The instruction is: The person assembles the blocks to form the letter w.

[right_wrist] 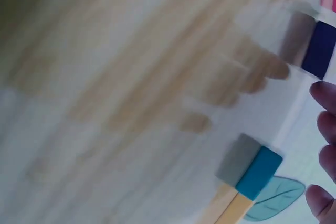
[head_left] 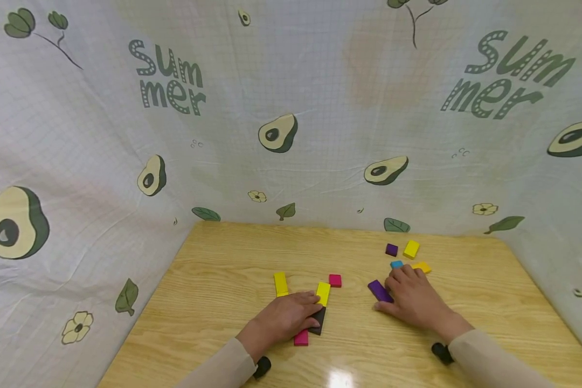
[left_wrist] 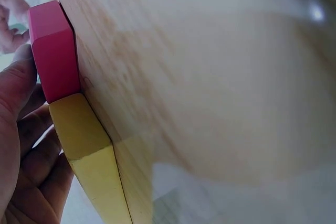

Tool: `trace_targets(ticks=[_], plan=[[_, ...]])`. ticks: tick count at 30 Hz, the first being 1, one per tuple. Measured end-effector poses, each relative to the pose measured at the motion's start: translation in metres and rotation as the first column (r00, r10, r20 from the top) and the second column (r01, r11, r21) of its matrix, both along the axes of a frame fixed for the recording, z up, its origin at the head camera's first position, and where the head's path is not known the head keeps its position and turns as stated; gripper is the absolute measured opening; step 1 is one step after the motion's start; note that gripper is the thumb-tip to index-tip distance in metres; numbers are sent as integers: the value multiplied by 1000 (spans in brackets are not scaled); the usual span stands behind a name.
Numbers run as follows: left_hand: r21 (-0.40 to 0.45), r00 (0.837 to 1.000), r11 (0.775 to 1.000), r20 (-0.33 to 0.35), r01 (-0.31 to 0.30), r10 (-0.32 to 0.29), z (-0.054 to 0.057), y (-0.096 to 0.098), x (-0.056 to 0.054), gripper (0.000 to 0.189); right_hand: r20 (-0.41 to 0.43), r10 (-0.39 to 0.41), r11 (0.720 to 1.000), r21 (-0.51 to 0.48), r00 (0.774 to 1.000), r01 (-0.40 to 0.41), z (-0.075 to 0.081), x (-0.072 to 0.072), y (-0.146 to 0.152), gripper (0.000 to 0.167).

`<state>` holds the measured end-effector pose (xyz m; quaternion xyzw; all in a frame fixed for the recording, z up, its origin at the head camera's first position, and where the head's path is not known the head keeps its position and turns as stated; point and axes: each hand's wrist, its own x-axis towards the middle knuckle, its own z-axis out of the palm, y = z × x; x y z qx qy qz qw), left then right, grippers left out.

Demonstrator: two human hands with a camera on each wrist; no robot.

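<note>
My left hand (head_left: 286, 318) lies low over a group of blocks, its fingertips at the lower end of a yellow block (head_left: 323, 292) and its thumb at a black block (head_left: 318, 322). Below the palm, a pink block (head_left: 301, 338) partly shows; in the left wrist view, the thumb is beside it and a yellow block (left_wrist: 86, 148) adjoins it. My right hand (head_left: 414, 299) is palm down with fingers spread, its thumb near a purple block (head_left: 380, 291). Just past its fingertips are a blue block (head_left: 396, 264) and an orange block (head_left: 422, 267).
Another yellow block (head_left: 281, 284) is beyond the left hand. A small pink block (head_left: 335, 281) lies between the hands. Farther back on the right are a small purple block (head_left: 392, 249) and a yellow block (head_left: 411, 249). A printed curtain (head_left: 320, 81) hangs behind the wooden table (head_left: 223, 253).
</note>
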<state>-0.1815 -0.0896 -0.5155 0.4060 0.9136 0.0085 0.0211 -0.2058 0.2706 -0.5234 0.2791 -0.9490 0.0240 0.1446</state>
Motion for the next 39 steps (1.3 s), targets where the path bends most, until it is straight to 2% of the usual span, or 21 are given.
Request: trace_targets(ticks=[4,7,12,16,23,32,39], plan=[[5,1000,1000,3,-1,1,-1,0,-1,50,86,-14,998,-57,996,19,7,3,-1,56],[8,1000,1000,8,0,0,-1,1,-1,49,128,12,997,-72,992,-3,12,3,1,63],[10,1000,1000,8,8,-8,0,0,-1,49,115,93,996,-17,989,-92,17,-1,4,64],[8,1000,1000,-8,16,-16,-1,-1,-2,49,100,132,991,14,986,-134,18,-6,2,61],[16,1000,999,-14,28,-27,-3,-2,-3,49,136,145,988,39,980,-151,19,-12,1,51],[20,999,999,-17,28,-28,-1,-1,-2,48,200,145,988,26,969,-153,19,-12,-10,51],[21,1000,1000,4,19,-19,1,-1,-1,49,212,155,987,13,965,-161,17,-10,-25,50]])
